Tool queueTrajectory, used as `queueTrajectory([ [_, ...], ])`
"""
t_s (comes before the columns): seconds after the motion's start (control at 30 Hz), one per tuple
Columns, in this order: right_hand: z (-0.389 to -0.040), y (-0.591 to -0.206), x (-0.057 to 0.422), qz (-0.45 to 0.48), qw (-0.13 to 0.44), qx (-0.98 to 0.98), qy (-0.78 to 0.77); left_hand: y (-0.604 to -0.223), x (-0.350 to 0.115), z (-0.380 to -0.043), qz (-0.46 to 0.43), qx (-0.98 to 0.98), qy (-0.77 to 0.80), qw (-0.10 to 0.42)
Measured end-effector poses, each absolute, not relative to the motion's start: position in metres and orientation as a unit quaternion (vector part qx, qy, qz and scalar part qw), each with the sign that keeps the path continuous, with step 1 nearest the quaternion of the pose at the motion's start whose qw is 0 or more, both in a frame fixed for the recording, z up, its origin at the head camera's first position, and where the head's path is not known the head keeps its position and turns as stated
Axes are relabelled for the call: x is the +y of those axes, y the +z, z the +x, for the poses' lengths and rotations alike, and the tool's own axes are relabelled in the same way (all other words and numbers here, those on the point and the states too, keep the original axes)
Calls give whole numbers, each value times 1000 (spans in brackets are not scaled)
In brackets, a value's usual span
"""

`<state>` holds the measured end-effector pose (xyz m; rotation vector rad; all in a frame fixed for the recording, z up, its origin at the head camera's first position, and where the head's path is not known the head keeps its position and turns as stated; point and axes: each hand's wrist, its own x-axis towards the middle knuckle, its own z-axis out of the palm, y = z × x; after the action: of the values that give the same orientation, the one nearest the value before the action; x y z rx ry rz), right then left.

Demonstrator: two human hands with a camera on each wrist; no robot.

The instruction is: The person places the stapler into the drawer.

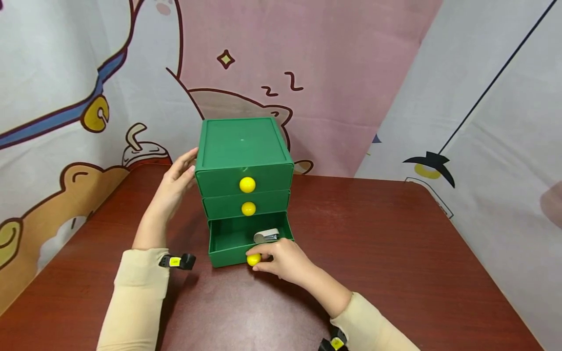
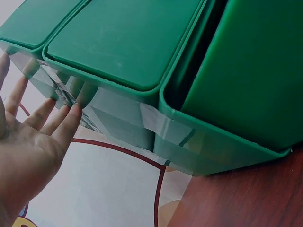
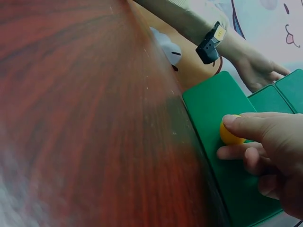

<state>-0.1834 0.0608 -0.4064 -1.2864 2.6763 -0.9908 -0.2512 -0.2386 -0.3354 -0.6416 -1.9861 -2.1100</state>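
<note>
A green drawer cabinet point(image 1: 243, 146) with three drawers and round yellow knobs stands on the table. Its bottom drawer point(image 1: 224, 257) is pulled out, and a white stapler point(image 1: 266, 236) lies inside toward the right. My right hand point(image 1: 283, 258) pinches that drawer's yellow knob point(image 1: 253, 259) between thumb and fingers; the right wrist view shows the knob point(image 3: 230, 133) in the same grasp. On the cabinet's left side, my left hand point(image 1: 175, 183) has its fingers extended, and in the left wrist view the fingertips point(image 2: 75, 111) rest at the clear side wall point(image 2: 123, 113).
The upper two drawers, with yellow knobs point(image 1: 248, 185), are closed. The cabinet rests on a reddish-brown wooden table point(image 1: 373, 253), which extends to both sides. Behind it hangs a cloth point(image 1: 342, 87) printed with cartoon animals.
</note>
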Motion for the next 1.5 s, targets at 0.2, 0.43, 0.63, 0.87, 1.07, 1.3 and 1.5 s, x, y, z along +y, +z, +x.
queueTrajectory([
  [0.2,-187,-410,59,-417,-37,845,-332,-336,-239,-251,-214,-660,-715,86],
  [0.43,-198,-413,53,-406,-55,845,-343,-335,-240,-250,-219,-655,-718,87],
  [0.63,-210,-418,46,-376,-38,846,-377,-335,-241,-250,-223,-654,-718,88],
  [0.87,-223,-424,40,-328,-25,851,-409,-337,-240,-249,-224,-652,-719,88],
  [1.07,-228,-426,38,-305,-20,853,-423,-337,-238,-249,-224,-648,-722,87],
  [1.3,-228,-424,41,-301,-41,864,-402,-336,-237,-250,-224,-653,-718,83],
  [1.5,-224,-421,54,-311,-131,873,-353,-337,-237,-251,-228,-650,-720,86],
])
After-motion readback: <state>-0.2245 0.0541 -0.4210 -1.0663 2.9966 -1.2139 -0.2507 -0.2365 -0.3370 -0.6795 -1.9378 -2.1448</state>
